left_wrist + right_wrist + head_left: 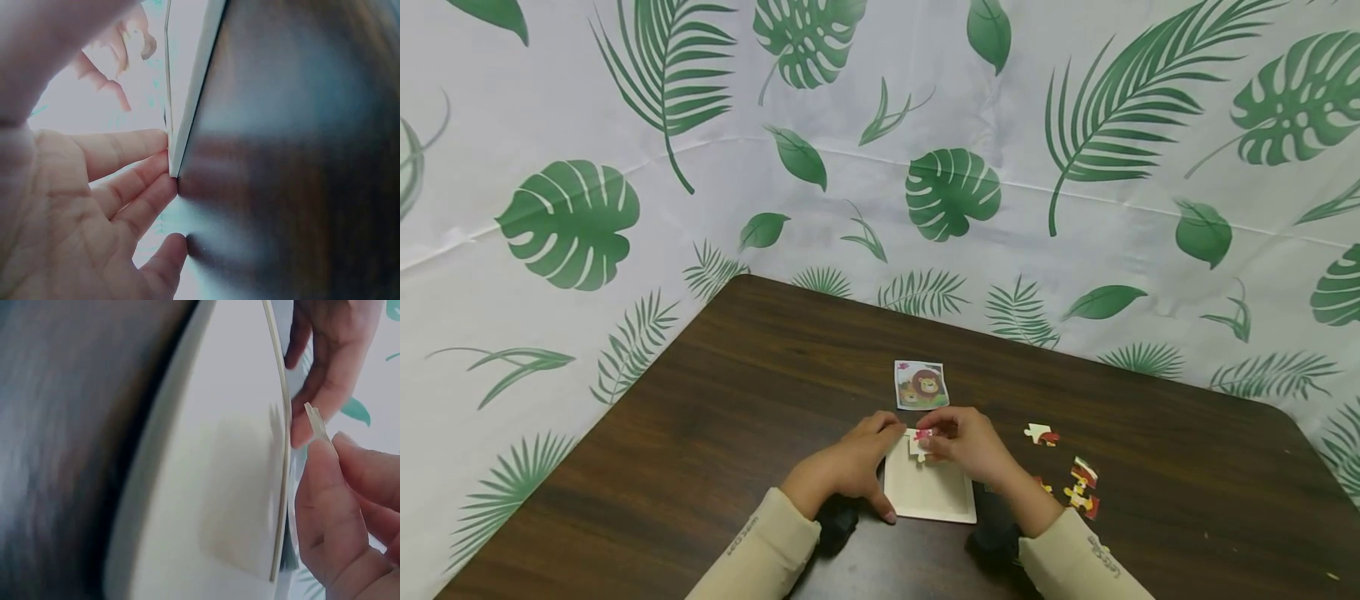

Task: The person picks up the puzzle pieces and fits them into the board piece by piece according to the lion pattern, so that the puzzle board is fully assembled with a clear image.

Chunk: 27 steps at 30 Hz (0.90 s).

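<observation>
A pale, shallow puzzle tray (928, 493) lies on the table before me. My left hand (848, 463) touches its left side, the thumb by the near corner and the fingers at the far one. In the left wrist view these fingers (128, 156) look fairly straight against the tray's edge. Between thumb and fingertips, my right hand (973, 446) pinches a puzzle piece (916, 450) with a pink patch, over the tray's far left corner. The right wrist view shows this piece (317, 422) edge-on, above the bare tray floor (244, 456).
Beyond the tray lies a picture card (921, 387) with lions. Loose puzzle pieces lie to the right: one (1041, 434) farther back, several joined or clustered (1081, 487) nearer, some partly behind my right forearm. A leaf-print cloth (850, 208) hangs behind the dark wooden table (760, 367).
</observation>
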Each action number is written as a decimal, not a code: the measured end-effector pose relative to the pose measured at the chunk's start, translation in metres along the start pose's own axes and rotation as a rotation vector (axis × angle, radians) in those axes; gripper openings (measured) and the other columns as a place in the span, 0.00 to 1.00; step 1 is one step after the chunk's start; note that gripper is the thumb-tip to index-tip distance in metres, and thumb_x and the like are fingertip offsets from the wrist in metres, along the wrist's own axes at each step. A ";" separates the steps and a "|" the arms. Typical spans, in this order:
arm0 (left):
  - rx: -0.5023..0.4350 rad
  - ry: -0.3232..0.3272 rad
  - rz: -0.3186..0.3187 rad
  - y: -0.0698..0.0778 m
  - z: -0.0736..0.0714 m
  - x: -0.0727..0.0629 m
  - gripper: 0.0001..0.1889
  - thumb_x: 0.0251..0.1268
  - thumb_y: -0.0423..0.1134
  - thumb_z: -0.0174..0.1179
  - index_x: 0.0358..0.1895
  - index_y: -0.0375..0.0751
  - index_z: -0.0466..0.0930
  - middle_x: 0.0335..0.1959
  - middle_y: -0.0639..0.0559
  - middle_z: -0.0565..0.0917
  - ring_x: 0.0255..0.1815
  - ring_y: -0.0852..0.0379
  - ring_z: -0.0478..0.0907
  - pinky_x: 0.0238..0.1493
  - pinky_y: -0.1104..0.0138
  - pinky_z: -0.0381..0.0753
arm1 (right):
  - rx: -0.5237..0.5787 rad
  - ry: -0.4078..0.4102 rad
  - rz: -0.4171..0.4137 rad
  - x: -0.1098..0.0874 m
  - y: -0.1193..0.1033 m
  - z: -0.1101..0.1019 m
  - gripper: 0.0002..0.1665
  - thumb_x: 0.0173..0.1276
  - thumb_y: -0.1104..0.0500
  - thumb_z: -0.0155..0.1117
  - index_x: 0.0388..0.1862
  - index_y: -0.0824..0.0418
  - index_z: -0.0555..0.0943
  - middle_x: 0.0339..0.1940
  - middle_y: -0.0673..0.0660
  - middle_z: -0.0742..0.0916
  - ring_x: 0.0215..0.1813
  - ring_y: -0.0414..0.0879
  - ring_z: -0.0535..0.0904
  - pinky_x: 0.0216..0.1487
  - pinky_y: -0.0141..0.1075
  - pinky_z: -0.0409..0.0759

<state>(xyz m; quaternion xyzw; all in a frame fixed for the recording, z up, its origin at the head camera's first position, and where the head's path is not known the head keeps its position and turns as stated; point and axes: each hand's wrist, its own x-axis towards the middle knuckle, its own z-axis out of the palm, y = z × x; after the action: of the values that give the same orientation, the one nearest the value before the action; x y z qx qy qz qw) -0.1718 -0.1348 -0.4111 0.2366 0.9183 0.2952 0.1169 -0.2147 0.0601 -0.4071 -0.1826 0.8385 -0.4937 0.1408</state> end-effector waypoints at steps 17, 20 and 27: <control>0.008 0.011 0.019 0.002 -0.001 0.001 0.56 0.26 0.48 0.80 0.66 0.33 0.60 0.62 0.47 0.61 0.62 0.51 0.58 0.61 0.60 0.61 | -0.066 0.156 0.106 0.009 -0.003 0.019 0.09 0.50 0.68 0.72 0.27 0.66 0.79 0.20 0.55 0.79 0.20 0.43 0.77 0.23 0.35 0.78; 0.010 0.011 0.022 0.002 -0.001 0.001 0.56 0.26 0.48 0.80 0.66 0.33 0.60 0.61 0.48 0.61 0.62 0.51 0.58 0.61 0.60 0.61 | -0.088 0.157 0.111 0.010 -0.004 0.021 0.09 0.50 0.68 0.72 0.26 0.66 0.78 0.20 0.54 0.79 0.19 0.43 0.77 0.22 0.34 0.78; 0.008 0.008 0.028 0.001 -0.001 0.000 0.56 0.27 0.48 0.79 0.66 0.32 0.60 0.61 0.48 0.60 0.62 0.51 0.58 0.61 0.60 0.61 | -0.188 0.168 0.099 0.012 -0.006 0.023 0.11 0.50 0.66 0.73 0.23 0.63 0.76 0.17 0.53 0.78 0.17 0.41 0.74 0.19 0.33 0.75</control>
<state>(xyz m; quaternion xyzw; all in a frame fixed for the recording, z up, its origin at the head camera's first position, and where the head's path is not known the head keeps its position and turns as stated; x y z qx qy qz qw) -0.1714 -0.1348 -0.4096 0.2485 0.9166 0.2940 0.1080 -0.2150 0.0338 -0.4138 -0.1114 0.8978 -0.4191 0.0765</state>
